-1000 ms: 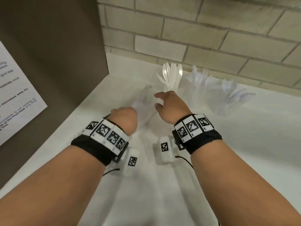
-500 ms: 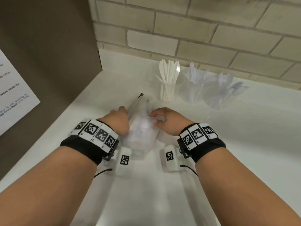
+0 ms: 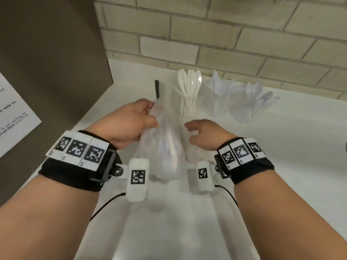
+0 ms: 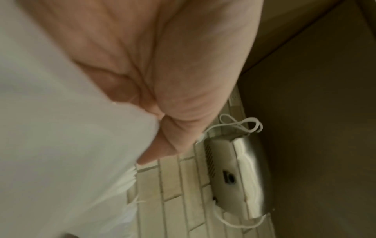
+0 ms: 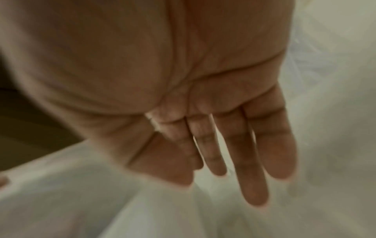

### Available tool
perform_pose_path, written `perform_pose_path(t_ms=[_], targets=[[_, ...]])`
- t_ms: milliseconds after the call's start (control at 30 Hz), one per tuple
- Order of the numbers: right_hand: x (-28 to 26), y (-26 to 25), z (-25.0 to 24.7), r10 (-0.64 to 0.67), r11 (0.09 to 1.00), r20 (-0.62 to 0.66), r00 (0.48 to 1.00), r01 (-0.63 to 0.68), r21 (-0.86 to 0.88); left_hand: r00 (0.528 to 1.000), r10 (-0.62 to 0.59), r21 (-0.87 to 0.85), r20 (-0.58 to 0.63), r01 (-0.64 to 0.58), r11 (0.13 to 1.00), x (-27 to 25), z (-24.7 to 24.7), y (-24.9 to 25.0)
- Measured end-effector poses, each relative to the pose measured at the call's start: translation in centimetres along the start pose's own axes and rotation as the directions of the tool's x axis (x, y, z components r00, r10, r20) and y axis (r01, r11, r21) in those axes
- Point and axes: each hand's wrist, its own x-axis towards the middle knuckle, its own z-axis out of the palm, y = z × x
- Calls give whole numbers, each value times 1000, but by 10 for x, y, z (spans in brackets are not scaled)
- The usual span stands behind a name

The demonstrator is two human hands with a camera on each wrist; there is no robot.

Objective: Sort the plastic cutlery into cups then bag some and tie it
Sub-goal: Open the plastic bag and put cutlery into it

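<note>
Now that the bag [image 3: 165, 147] stands lifted off the surface [image 3: 281, 166] where half a second ago it lay flat, I can gather its neck for tying.
My left hand [image 3: 129, 122] pinches its top edge; my right hand [image 3: 204, 134] hangs open beside it, fingers straight in the right wrist view only.

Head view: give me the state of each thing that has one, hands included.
plastic bag: holds cutlery, top gathered, not tied.
left hand: grips the bag's top.
right hand: open, beside the bag.
knife cup: upright, filled.
fork cup: upright, filled.
spoon cup: filled, spoons fanned out.
black tie: lying unused on the counter.
</note>
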Motion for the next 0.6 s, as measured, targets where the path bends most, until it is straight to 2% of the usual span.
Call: perform_pose_path(t_ms=[33,100,167,300,367,433,500,600], targets=[[-3,-3,-5,-29,999,-101,994,33,39,999,45,-42,24,-44,998,-3,1,6],[-9,-15,-10,-39,939,-264,964,126,319,989,126,-35,79,-123,992,-5,5,12],[-13,-28,-12,-1,832,-312,950,174,527,968,173,68,184,-188,980,-8,14,12],[-8,-25,-21,50,746,-484,874,290,600,894,170,345,414,-327,880,-16,30,8],[-8,-15,-30,6,684,-454,891,328,652,870,131,411,475,-351,841,-20,30,9],[-13,-8,-36,-101,657,-412,906,371,656,860,84,486,504,-363,795,-22,27,11],[-17,-4,-37,-187,619,-409,893,431,656,859,17,536,511,-334,775,-23,23,15],[-21,-4,-41,-168,614,-511,843,495,614,863,-111,617,492,-256,744,-24,17,20]])
